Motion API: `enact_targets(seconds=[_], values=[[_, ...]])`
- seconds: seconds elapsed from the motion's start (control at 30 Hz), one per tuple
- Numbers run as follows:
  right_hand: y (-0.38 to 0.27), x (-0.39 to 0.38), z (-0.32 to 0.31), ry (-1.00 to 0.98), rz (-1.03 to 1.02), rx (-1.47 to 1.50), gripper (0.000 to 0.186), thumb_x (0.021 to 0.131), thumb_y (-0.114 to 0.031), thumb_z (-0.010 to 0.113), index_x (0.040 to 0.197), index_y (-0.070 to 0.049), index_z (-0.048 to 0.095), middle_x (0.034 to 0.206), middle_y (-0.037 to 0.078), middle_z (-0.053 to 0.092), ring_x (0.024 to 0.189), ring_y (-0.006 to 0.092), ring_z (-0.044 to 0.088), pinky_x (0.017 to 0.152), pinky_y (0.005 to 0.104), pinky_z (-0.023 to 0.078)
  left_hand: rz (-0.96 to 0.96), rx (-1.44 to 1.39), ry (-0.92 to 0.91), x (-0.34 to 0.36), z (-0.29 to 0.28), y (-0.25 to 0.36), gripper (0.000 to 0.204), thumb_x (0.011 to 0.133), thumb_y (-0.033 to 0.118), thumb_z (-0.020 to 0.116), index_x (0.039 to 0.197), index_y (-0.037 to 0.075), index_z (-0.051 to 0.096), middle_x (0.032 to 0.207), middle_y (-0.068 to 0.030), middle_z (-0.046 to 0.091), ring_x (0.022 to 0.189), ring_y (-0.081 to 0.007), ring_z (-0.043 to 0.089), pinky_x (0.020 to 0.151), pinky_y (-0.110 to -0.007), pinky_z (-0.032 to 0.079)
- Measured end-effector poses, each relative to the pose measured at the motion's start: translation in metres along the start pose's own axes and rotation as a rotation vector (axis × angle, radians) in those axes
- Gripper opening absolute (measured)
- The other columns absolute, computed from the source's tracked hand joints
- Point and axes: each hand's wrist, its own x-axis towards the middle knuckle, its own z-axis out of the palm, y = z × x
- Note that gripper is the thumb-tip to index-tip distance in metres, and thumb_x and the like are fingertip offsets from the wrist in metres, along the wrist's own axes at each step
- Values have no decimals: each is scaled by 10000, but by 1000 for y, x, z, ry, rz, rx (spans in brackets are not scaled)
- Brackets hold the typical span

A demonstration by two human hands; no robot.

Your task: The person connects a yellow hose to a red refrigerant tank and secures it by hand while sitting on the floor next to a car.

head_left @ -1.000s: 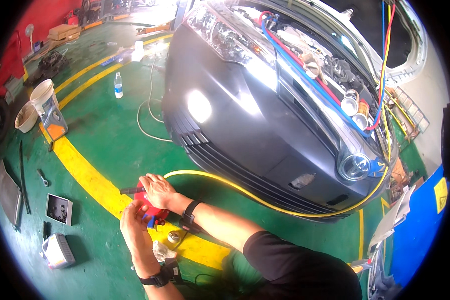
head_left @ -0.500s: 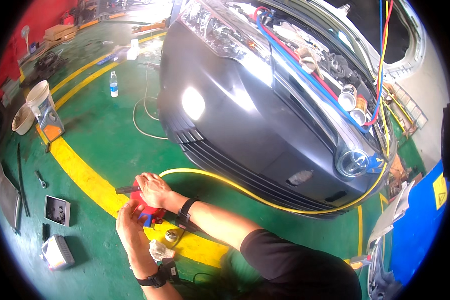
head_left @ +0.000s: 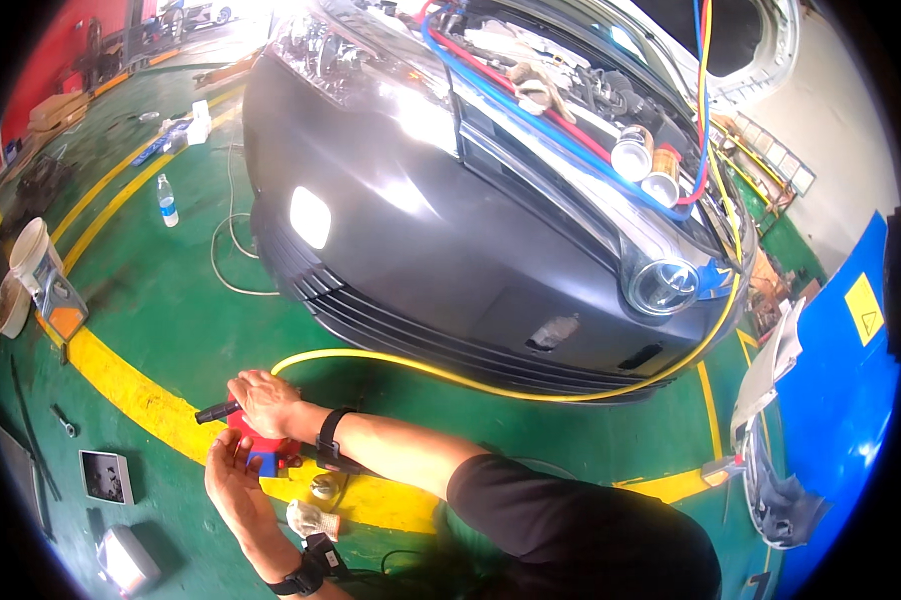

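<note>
On the floor sits a small red-and-blue pump [head_left: 262, 464] with a black handle [head_left: 218, 411], largely covered by my hands. Over its top lies my right hand [head_left: 270, 403], fingers curled down at the end of a yellow hose [head_left: 421, 376]; the fitting itself is hidden. My left hand [head_left: 239, 490] is at the pump's near left side, palm partly turned up and fingers apart, with nothing seen in it. Close by stand a small round metal part [head_left: 324, 487] and a crumpled white glove [head_left: 312, 520].
A dark car bumper [head_left: 401, 230] fills the far side, with red and blue hoses [head_left: 571, 128] and cans [head_left: 633, 154] above it. To the left are a bucket [head_left: 33, 244], a jug [head_left: 61, 305], a square tray [head_left: 106, 477] and a bottle [head_left: 168, 203]. A blue panel [head_left: 841, 400] stands right.
The whole view has shifted, so the car and floor things appear farther left. Both hands stay at the pump with nearly the same pose.
</note>
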Motion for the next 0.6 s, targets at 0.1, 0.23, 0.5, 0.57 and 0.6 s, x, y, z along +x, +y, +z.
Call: enact_targets(seconds=[0.1, 0.23, 0.5, 0.57, 0.6], values=[[-1, 1, 0, -3, -4, 5, 416, 928, -233, 625, 1265, -29, 492, 1328, 208, 566, 1305, 355, 516, 1134, 438, 378, 0, -6, -11, 3, -3, -1, 284, 1055, 281, 534, 1205, 58, 626, 1162, -38, 665, 1034, -166, 619, 875, -314, 456], [5, 0, 2, 21, -14, -11, 408, 928, -234, 624, 1258, -30, 498, 1311, 206, 574, 1298, 354, 521, 1123, 434, 385, 11, 10, 10, -1, 5, -3, 294, 1054, 293, 526, 1193, 50, 614, 1172, -54, 649, 1025, -167, 601, 841, -315, 459], [-2, -4, -11, -41, -12, -34, 544, 931, -246, 581, 1377, 39, 453, 1381, 224, 573, 1302, 334, 541, 1121, 424, 399, 4, 17, -4, -1, 3, 1, 272, 1055, 283, 529, 1189, 64, 620, 1184, -37, 651, 1036, -158, 599, 870, -308, 440], [-2, -4, -11, -58, -8, -25, 562, 931, -237, 576, 1396, 47, 441, 1381, 225, 575, 1310, 332, 536, 1127, 423, 393, 4, 22, 1, -2, 3, 2, 277, 1055, 287, 532, 1192, 63, 620, 1188, -37, 652, 1042, -158, 598, 873, -308, 440], [-2, -5, -9, -26, -8, -26, 513, 935, -248, 595, 1353, 22, 470, 1340, 208, 579, 1305, 335, 531, 1118, 428, 396, 6, 19, -18, -2, 2, 2, 279, 1055, 286, 534, 1200, 63, 620, 1192, -38, 652, 1045, -159, 599, 875, -308, 440]])
